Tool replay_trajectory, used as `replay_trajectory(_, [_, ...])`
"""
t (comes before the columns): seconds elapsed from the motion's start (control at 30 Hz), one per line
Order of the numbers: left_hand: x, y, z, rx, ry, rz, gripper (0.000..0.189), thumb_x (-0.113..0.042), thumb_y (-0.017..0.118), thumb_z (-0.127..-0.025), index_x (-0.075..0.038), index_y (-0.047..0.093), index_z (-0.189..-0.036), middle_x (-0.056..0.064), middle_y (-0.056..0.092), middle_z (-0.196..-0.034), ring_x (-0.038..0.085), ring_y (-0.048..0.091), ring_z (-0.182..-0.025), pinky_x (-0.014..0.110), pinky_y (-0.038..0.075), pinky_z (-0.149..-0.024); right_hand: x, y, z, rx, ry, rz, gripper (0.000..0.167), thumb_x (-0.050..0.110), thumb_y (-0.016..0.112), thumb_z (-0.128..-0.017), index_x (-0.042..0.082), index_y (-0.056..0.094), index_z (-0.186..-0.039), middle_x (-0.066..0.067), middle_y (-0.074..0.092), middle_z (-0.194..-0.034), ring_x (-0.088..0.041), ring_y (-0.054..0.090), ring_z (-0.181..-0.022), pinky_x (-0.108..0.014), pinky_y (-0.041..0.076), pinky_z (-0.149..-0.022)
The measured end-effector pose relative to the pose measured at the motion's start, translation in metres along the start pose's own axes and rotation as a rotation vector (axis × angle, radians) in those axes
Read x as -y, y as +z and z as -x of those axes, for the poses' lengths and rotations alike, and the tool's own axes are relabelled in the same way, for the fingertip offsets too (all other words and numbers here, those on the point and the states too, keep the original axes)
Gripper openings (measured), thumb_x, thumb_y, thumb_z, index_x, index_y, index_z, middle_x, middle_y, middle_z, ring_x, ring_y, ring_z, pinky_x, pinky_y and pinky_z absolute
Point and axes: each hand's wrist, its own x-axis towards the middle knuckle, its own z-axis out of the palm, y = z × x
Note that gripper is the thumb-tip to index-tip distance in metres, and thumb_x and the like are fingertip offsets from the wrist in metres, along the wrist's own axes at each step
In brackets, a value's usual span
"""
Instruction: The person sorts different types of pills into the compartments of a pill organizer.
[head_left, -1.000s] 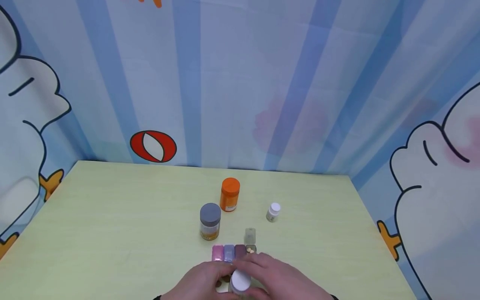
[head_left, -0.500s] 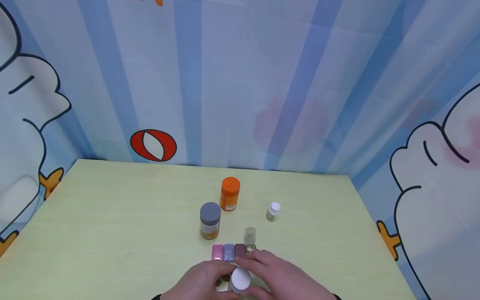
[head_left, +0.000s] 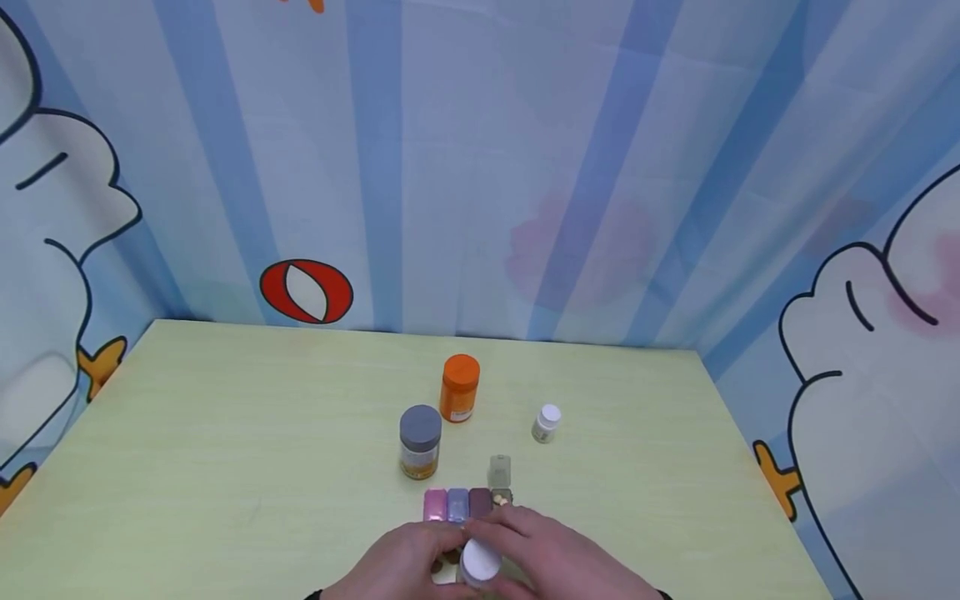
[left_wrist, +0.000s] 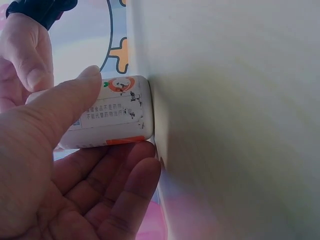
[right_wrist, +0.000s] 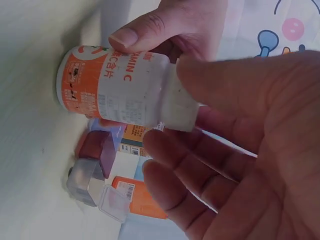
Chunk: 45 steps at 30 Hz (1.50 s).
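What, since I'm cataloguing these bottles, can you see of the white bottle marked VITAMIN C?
The bottle is a white, apparently plastic cylinder with rounded shoulders, an orange label panel and orange lettering. Its white cap is on. It is roughly upright, seemingly standing on the table. The left grip holds its body; the right grip touches the cap.

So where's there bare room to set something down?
The table's wide left side, left of the gray-lidded jar, and its right side, beyond the small white bottle, look bare. It's crowded at the near middle: left hand and right hand hold the vitamin C bottle by the pill box.
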Motion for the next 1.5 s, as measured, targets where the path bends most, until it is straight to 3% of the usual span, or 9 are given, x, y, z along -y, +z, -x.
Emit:
replay_trajectory(0.07, [0.0, 0.0, 0.0, 0.0, -0.002, 0.002, 0.039, -0.047, 0.079, -0.074, -0.042, 0.066, -0.111, -0.017, 0.065, -0.092, 0.012, 0.057, -0.087, 0.037, 0.051, -0.08, 0.0, 0.001, -0.001, -0.02, -0.02, 0.005, 0.048, 0.049, 0.054, -0.096, 0.034, 0.045, -0.14, 0.017, 0.052, -0.126, -0.002, 0.052, -0.109, -0.026, 0.052, -0.089])
replay_trajectory(0.17, [0.0, 0.0, -0.001, -0.002, 0.011, -0.013, 0.037, -0.046, 0.079, -0.074, -0.043, 0.066, -0.109, -0.017, 0.065, -0.092, 0.012, 0.057, -0.086, 0.036, 0.05, -0.079, 0.0, 0.002, -0.004, -0.016, 0.026, -0.051, 0.048, 0.058, 0.055, -0.091, 0.035, 0.049, -0.134, 0.02, 0.052, -0.119, 0.001, 0.05, -0.102, -0.024, 0.052, -0.085])
replay_trajectory(0.3, [-0.001, 0.0, -0.001, -0.008, 0.02, -0.038, 0.033, -0.045, 0.079, -0.075, -0.041, 0.068, -0.106, -0.016, 0.064, -0.089, 0.012, 0.056, -0.085, 0.031, 0.048, -0.075, 0.001, -0.002, -0.003, 0.002, 0.068, -0.075, 0.061, 0.067, 0.05, -0.088, 0.037, 0.043, -0.14, 0.018, 0.049, -0.133, -0.003, 0.051, -0.113, -0.031, 0.053, -0.091])
replay_trajectory(0.43, [-0.001, 0.0, 0.0, -0.007, 0.008, -0.039, 0.033, -0.043, 0.079, -0.076, -0.039, 0.067, -0.107, -0.015, 0.064, -0.088, 0.012, 0.056, -0.084, 0.031, 0.048, -0.074, 0.001, -0.004, 0.002, 0.017, 0.038, -0.016, 0.06, 0.058, 0.048, -0.094, 0.035, 0.035, -0.148, 0.012, 0.045, -0.144, -0.01, 0.049, -0.126, -0.035, 0.051, -0.095])
replay_trajectory(0.57, [-0.001, 0.0, -0.001, 0.005, -0.012, -0.012, 0.035, -0.043, 0.079, -0.077, -0.04, 0.067, -0.11, -0.015, 0.064, -0.09, 0.013, 0.056, -0.086, 0.034, 0.048, -0.076, 0.0, -0.002, 0.001, 0.02, 0.0, -0.014, 0.05, 0.046, 0.052, -0.098, 0.032, 0.042, -0.144, 0.014, 0.051, -0.129, -0.003, 0.053, -0.11, -0.023, 0.052, -0.087])
replay_trajectory(0.7, [0.0, 0.0, -0.001, 0.008, 0.003, -0.011, 0.032, -0.041, 0.079, -0.077, -0.041, 0.068, -0.107, -0.015, 0.064, -0.091, 0.013, 0.056, -0.086, 0.034, 0.048, -0.077, 0.0, -0.001, -0.003, -0.004, 0.014, -0.006, 0.041, 0.047, 0.057, -0.095, 0.031, 0.053, -0.132, 0.018, 0.05, -0.113, 0.002, 0.049, -0.095, -0.018, 0.05, -0.078])
replay_trajectory(0.93, [0.0, 0.001, -0.001, 0.008, -0.035, 0.024, 0.043, -0.047, 0.079, -0.074, -0.041, 0.066, -0.114, -0.016, 0.064, -0.092, 0.014, 0.055, -0.09, 0.039, 0.05, -0.08, -0.001, 0.001, -0.002, 0.016, 0.02, -0.049, 0.049, 0.051, 0.054, -0.095, 0.04, 0.043, -0.141, 0.015, 0.048, -0.136, -0.004, 0.05, -0.116, -0.029, 0.052, -0.092])
replay_trajectory(1.33, [-0.002, -0.002, 0.0, 0.001, 0.004, -0.025, 0.043, -0.049, 0.079, -0.073, -0.044, 0.065, -0.114, -0.017, 0.064, -0.091, 0.013, 0.057, -0.086, 0.034, 0.05, -0.076, 0.008, 0.008, -0.01, -0.052, -0.024, 0.151, 0.04, 0.04, 0.062, -0.093, 0.024, 0.055, -0.129, 0.012, 0.055, -0.12, -0.001, 0.05, -0.099, -0.022, 0.052, -0.087])
replay_trajectory(1.5, [-0.001, -0.002, 0.0, 0.001, -0.003, -0.017, 0.041, -0.049, 0.079, -0.073, -0.043, 0.067, -0.111, -0.016, 0.065, -0.091, 0.013, 0.057, -0.087, 0.036, 0.051, -0.078, 0.009, 0.009, -0.009, -0.047, -0.008, 0.131, 0.041, 0.045, 0.059, -0.094, 0.024, 0.054, -0.128, 0.012, 0.055, -0.119, -0.001, 0.05, -0.098, -0.022, 0.053, -0.086])
